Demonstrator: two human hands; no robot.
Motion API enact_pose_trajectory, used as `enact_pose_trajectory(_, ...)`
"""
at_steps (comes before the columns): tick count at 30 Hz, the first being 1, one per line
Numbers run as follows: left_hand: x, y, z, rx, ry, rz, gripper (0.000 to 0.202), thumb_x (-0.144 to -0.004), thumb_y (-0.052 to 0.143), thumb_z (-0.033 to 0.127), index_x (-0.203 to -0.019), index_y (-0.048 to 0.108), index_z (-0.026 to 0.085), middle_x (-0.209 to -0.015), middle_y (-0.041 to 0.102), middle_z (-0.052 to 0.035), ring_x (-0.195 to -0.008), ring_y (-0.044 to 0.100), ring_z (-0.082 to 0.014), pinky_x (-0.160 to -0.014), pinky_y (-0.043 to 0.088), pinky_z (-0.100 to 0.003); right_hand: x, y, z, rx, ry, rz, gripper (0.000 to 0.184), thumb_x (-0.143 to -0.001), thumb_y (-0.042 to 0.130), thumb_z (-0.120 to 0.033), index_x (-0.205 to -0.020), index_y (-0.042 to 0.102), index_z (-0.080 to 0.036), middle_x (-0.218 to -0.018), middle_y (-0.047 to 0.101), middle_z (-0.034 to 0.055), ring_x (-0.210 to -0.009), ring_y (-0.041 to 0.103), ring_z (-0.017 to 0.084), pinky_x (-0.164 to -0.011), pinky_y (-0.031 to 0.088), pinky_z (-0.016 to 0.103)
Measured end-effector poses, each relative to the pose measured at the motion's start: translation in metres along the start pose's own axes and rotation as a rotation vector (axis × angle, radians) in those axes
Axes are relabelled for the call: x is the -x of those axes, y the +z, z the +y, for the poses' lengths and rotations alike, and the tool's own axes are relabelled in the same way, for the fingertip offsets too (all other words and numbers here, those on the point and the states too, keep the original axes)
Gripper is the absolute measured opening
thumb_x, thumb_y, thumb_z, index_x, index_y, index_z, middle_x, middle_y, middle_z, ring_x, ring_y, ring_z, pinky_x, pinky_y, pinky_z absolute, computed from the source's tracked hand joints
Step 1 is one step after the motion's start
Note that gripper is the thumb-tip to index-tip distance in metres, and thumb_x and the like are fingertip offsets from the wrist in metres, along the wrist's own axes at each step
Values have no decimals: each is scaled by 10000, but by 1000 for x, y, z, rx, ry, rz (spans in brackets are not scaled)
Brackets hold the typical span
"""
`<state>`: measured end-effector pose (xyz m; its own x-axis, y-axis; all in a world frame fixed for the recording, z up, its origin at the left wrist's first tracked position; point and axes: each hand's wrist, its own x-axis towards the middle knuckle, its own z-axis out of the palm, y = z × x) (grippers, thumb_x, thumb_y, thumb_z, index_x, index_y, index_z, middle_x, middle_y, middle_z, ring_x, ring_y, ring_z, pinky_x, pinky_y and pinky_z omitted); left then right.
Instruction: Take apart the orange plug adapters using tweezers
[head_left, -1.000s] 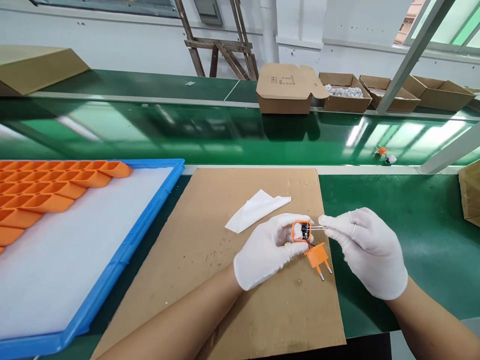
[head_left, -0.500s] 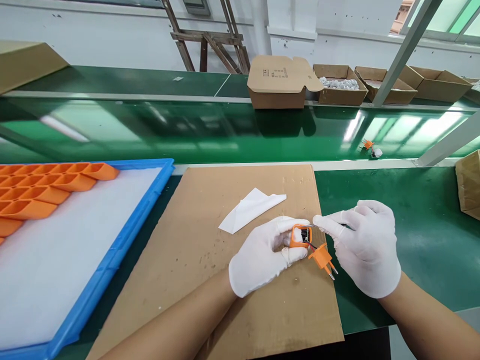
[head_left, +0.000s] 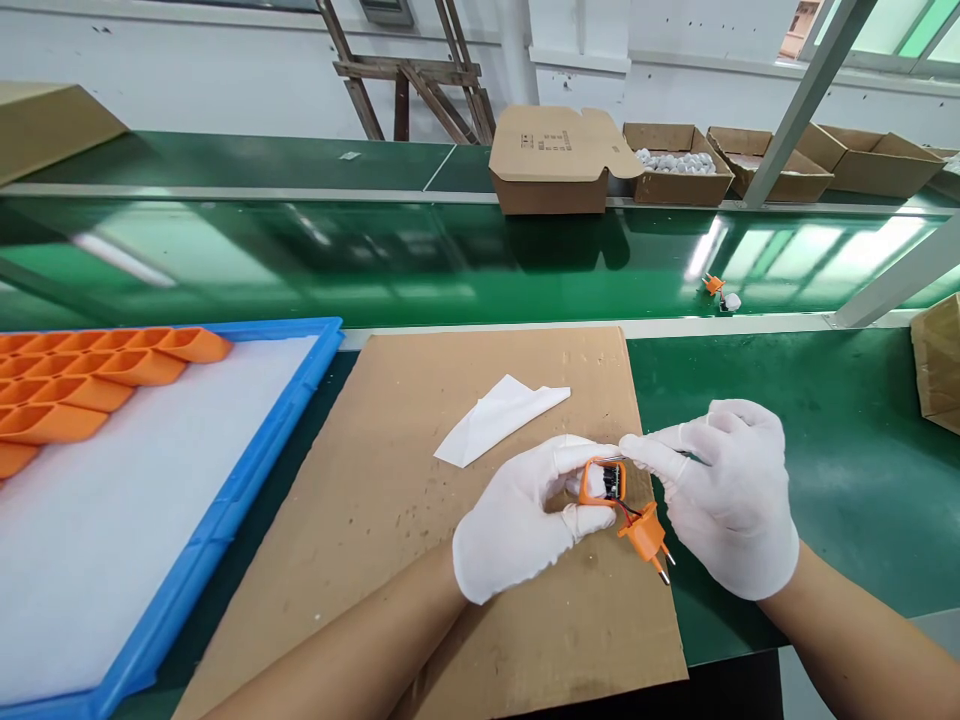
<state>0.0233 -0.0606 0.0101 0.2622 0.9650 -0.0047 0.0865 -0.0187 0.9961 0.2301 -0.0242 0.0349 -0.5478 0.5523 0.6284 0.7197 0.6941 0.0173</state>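
Observation:
Gloved in white, my left hand (head_left: pixel 529 515) grips an orange plastic housing (head_left: pixel 583 484) between thumb and fingers. The housing is an open frame with a black component (head_left: pixel 613 482) inside. Red and black wires run from it to an orange two-pin plug (head_left: pixel 646 534), which hangs below with its metal pins pointing down and right. My right hand (head_left: pixel 716 495), also gloved, has its thumb and index finger pinched at the housing's upper right edge. A thin, shiny sliver shows at those fingertips; its kind cannot be made out. Both hands are above a cardboard sheet (head_left: pixel 420 560).
A folded white paper (head_left: pixel 499 420) lies on the cardboard. At left, a blue-rimmed tray (head_left: pixel 247 480) holds orange housings (head_left: pixel 112 365). Another orange plug with a white part (head_left: pixel 720 292) rests on the green belt (head_left: pixel 420 270). Cardboard boxes (head_left: pixel 551 190) line the shelf behind; a metal post (head_left: pixel 810 100) stands right.
The right fingertips have shifted slightly left along the housing's top edge. The housing and its hanging plug have tilted a little and dropped slightly. On the belt, the other plug has moved left.

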Motion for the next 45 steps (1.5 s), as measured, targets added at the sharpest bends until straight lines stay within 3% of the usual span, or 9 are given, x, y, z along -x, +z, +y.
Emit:
enact_pose_trajectory(3, 0, -1, -1, -20, 18, -9, 234, -749, 730, 163, -974, 759, 219, -947, 666, -42, -822, 647, -175, -753, 601, -317, 0, -1, 0, -4, 2, -54, 748, -598, 520, 70, -1094, 708, -457, -739, 721, -149, -589, 409, 106, -666, 318, 327)
enact_pose_trajectory(5, 0, -1, 0, -26, 25, -10, 218, -752, 726, 158, -960, 757, 216, -943, 671, -44, -825, 649, -177, -752, 601, -312, 0, -1, 0, -11, -13, -13, 754, -579, 513, 82, -1073, 708, -454, -758, 733, -162, -588, 405, 105, -662, 310, 321)
enact_pose_trajectory(7, -1, -2, 1, -20, 24, -21, 259, -759, 715, 155, -1006, 757, 219, -954, 677, -50, -834, 656, -182, -753, 601, -311, -1, -2, -1, -19, -18, 11, 761, -571, 513, 86, -1072, 707, -453, -763, 735, -165, -587, 401, 106, -659, 306, 317)
enact_pose_trajectory(12, -2, -3, 3, 0, 20, -30, 399, -747, 704, 130, -1130, 745, 233, -1009, 684, -63, -854, 671, -189, -795, 602, -328, -2, -6, -4, -28, -29, -89, 776, -592, 551, 64, -1148, 697, -458, -761, 738, -142, -595, 415, 118, -693, 344, 333)
enact_pose_trajectory(19, -2, -5, -5, 35, 44, -19, 379, -757, 742, 185, -1132, 744, 244, -1054, 682, -72, -902, 674, -209, -836, 608, -357, 1, -8, -6, -53, 11, -130, 591, -661, 605, 10, -1011, 724, -451, -734, 718, -135, -631, 474, 113, -876, 385, 351)
enact_pose_trajectory(26, -2, -7, -6, -17, 75, -21, 377, -783, 749, 214, -1159, 736, 244, -1024, 691, -71, -897, 678, -211, -838, 606, -359, -1, -7, -3, -37, -22, -77, 578, -627, 583, 45, -968, 732, -397, -753, 739, -146, -619, 441, 117, -864, 366, 342)
enact_pose_trajectory(30, -1, -6, -8, 21, 28, 11, 403, -770, 761, 202, -1170, 734, 243, -1036, 669, -71, -889, 683, -202, -822, 610, -353, -2, -6, -1, 57, -5, -5, 556, -642, 574, 43, -952, 735, -389, -720, 735, -150, -587, 411, 119, -818, 368, 327)
enact_pose_trajectory(37, -1, -5, -8, 52, -44, 38, 429, -731, 790, 210, -1156, 741, 228, -1045, 669, -69, -896, 690, -206, -855, 613, -373, -2, -5, -1, 153, -5, -8, 479, -654, 591, 3, -954, 727, -345, -716, 745, -139, -569, 429, 117, -839, 377, 341)
enact_pose_trajectory(45, -2, -2, -2, 35, -103, 28, 452, -720, 772, 227, -1170, 740, 200, -1035, 655, -71, -901, 690, -208, -863, 601, -374, -3, -4, -4, 103, -6, 53, 493, -602, 577, -11, -954, 733, -318, -704, 731, -144, -561, 450, 124, -825, 402, 352)
